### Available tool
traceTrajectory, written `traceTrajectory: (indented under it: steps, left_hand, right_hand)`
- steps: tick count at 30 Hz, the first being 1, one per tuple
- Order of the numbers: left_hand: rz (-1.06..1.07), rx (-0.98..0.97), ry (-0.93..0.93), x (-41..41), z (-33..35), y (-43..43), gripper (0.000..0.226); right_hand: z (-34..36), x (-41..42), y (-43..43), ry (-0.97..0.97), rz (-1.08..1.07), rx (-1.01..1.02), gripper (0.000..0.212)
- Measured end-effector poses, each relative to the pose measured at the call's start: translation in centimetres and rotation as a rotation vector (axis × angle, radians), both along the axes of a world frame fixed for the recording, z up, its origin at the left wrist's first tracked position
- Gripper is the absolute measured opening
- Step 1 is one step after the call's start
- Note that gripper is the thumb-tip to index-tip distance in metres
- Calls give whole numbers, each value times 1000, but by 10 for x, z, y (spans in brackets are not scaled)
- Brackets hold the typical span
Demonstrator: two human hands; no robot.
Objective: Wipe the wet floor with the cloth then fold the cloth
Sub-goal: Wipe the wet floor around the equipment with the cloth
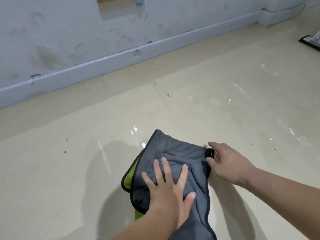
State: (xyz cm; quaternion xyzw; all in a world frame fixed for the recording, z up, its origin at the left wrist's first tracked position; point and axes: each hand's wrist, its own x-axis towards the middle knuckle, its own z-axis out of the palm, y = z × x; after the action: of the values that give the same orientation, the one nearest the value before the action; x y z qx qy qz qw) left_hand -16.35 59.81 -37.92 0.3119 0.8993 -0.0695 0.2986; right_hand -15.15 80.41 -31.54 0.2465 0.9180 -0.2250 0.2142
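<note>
- Grey cloth with a black bound edge lies rumpled on the floor at the bottom middle of the view. A lime-green underside shows along its left edge, and its near end runs off the lower edge of the picture.
- Left hand lies flat on the cloth, palm down, fingers straight and spread wide, pressing it to the floor.
- Right hand is at the cloth's right edge, where thumb and forefinger close narrowly on a black corner and pinch it.
- Floor is glossy beige. A wet sheen and pale streaks surround the cloth, bright glints of water lie off to the right, and a few dark specks are scattered about.
- Skirting board, grey and chipped in places, runs along the far edge of the floor.
- Wall above it is grey and scuffed.
- Flat black-edged tool head rests on the floor at far right, partly cut off.
</note>
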Motion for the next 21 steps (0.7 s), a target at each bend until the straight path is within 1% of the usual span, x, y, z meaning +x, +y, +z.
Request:
traceTrajectory:
  steps: [3, 7, 11, 12, 14, 18, 21]
  left_hand:
    - [34, 42, -46, -19, -2, 2, 82]
    - [174, 105, -24, -83, -9, 3, 85]
    - [191, 90, -3, -158, -14, 0, 88]
    - [194, 99, 7, -173, -16, 0, 89]
    - [212, 131, 56, -196, -21, 4, 87]
    - [237, 179, 232, -215, -29, 11, 83]
    - [258, 182, 303, -232, -35, 14, 83]
  right_hand:
    - [-7, -17, 7, 28, -2, -29, 53]
    - [-14, -60, 24, 57, 51, 3, 68]
    - [-8, -125, 38, 8, 106, 5, 89]
    - [-7, -142, 40, -17, 127, 13, 99]
    - [-8, -174, 42, -74, 170, 40, 121]
    - [-14, -228, 43, -154, 198, 60, 151]
    - [-21, -258, 45, -237, 186, 79, 164]
